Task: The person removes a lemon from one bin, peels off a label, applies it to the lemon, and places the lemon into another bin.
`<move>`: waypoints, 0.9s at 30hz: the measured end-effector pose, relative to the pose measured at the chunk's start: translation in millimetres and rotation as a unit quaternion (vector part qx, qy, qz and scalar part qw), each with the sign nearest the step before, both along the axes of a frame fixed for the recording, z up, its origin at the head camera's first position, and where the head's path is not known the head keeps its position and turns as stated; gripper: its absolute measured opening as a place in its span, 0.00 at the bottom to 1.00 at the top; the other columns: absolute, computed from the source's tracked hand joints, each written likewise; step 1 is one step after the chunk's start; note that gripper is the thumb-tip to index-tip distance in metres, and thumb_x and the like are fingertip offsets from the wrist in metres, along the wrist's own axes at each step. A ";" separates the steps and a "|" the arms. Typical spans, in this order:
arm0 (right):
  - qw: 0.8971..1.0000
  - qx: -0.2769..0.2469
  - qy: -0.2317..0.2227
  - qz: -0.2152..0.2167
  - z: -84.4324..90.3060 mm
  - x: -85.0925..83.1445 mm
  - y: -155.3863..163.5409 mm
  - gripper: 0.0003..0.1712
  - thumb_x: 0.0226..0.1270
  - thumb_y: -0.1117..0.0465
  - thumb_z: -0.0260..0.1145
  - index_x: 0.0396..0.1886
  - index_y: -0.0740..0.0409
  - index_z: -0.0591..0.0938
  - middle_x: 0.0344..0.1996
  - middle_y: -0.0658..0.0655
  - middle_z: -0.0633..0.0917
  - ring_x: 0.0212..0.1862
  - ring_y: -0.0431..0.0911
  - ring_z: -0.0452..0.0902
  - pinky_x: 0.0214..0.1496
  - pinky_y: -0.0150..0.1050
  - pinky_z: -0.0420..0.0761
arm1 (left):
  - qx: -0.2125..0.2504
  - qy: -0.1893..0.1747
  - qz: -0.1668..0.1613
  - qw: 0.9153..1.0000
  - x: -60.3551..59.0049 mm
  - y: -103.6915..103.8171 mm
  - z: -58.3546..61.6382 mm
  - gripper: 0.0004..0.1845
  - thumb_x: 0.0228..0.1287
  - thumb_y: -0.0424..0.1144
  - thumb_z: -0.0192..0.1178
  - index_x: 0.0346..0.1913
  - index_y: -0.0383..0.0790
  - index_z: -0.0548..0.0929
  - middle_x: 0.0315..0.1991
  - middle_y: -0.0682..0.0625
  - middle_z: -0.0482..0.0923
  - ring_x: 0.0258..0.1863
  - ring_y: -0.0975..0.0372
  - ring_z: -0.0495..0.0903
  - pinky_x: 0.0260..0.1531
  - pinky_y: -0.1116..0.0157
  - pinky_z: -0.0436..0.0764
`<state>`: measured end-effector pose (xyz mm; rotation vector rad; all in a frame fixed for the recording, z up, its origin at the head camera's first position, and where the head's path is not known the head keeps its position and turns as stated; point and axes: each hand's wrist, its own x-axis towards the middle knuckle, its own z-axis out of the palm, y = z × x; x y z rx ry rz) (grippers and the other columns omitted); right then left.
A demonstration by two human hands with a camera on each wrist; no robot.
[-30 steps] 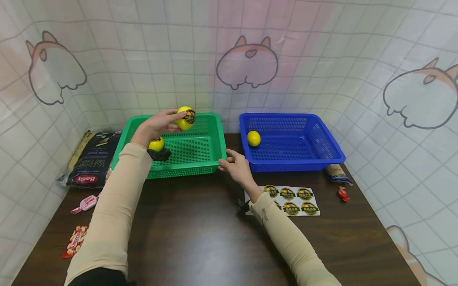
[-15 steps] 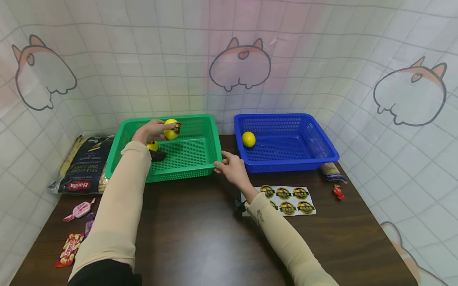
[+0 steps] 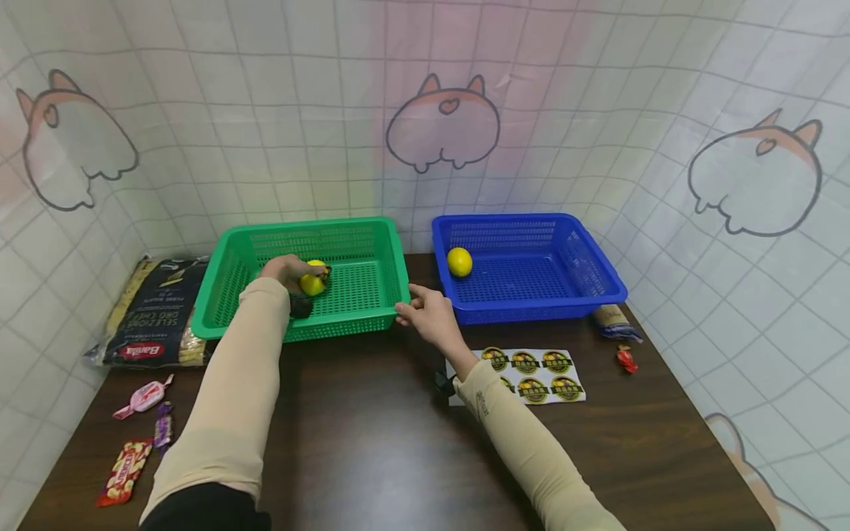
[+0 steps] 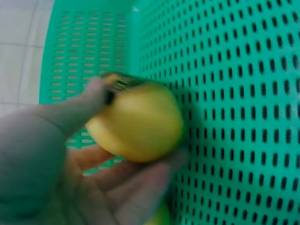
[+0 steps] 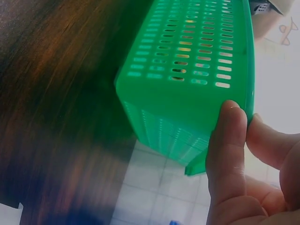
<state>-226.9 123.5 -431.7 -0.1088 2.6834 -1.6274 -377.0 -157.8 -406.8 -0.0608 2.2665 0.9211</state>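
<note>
My left hand is low inside the green basket and grips a yellow lemon that bears a dark round sticker. In the left wrist view the lemon sits between thumb and fingers close to the basket floor. My right hand pinches the green basket's near right corner, thumb against its outer wall. A second lemon lies in the blue basket. A sticker sheet lies by my right forearm.
A dark pasta bag lies left of the green basket. Wrapped sweets and a snack packet lie at the table's left front. A small roll and a red sweet lie right of the blue basket. Tiled sheets wall in the table.
My left hand has lowered the stickered lemon from above the green basket's rim down into the basket. My right hand has stayed on the basket's corner.
</note>
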 end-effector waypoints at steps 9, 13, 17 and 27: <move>1.000 0.011 0.002 -0.001 -2.5 0.3 1.2 0.34 0.69 0.57 0.67 0.72 0.61 0.69 0.40 0.62 0.91 0.34 0.45 0.90 0.42 0.39 0.89 | -0.041 0.004 0.007 0.999 0.0 -2.5 -4.4 0.39 0.74 0.57 0.50 0.71 0.25 0.60 0.60 0.33 0.68 0.48 0.53 0.77 0.40 0.67 0.85; 1.000 0.017 0.011 0.000 -3.6 -0.5 1.4 0.34 0.70 0.56 0.67 0.72 0.61 0.69 0.37 0.61 0.91 0.34 0.48 0.90 0.40 0.36 0.89 | -0.012 -0.022 0.056 0.998 1.5 -3.4 0.0 0.42 0.72 0.57 0.53 0.72 0.25 0.56 0.57 0.35 0.68 0.47 0.53 0.77 0.40 0.65 0.86; 1.000 0.018 0.016 -0.001 -5.5 -0.8 2.1 0.34 0.70 0.54 0.66 0.72 0.59 0.69 0.35 0.60 0.91 0.33 0.47 0.90 0.45 0.39 0.89 | -0.066 0.011 0.040 0.997 3.6 -3.7 8.4 0.39 0.72 0.59 0.51 0.69 0.27 0.62 0.54 0.36 0.69 0.44 0.53 0.77 0.37 0.64 0.83; 0.999 0.027 0.032 0.001 -7.7 5.6 7.6 0.33 0.71 0.49 0.65 0.70 0.58 0.72 0.37 0.60 0.91 0.33 0.44 0.89 0.46 0.40 0.89 | -0.209 0.122 -0.060 0.968 26.3 8.7 50.1 0.40 0.75 0.60 0.45 0.72 0.27 0.61 0.64 0.28 0.69 0.54 0.43 0.78 0.47 0.55 0.83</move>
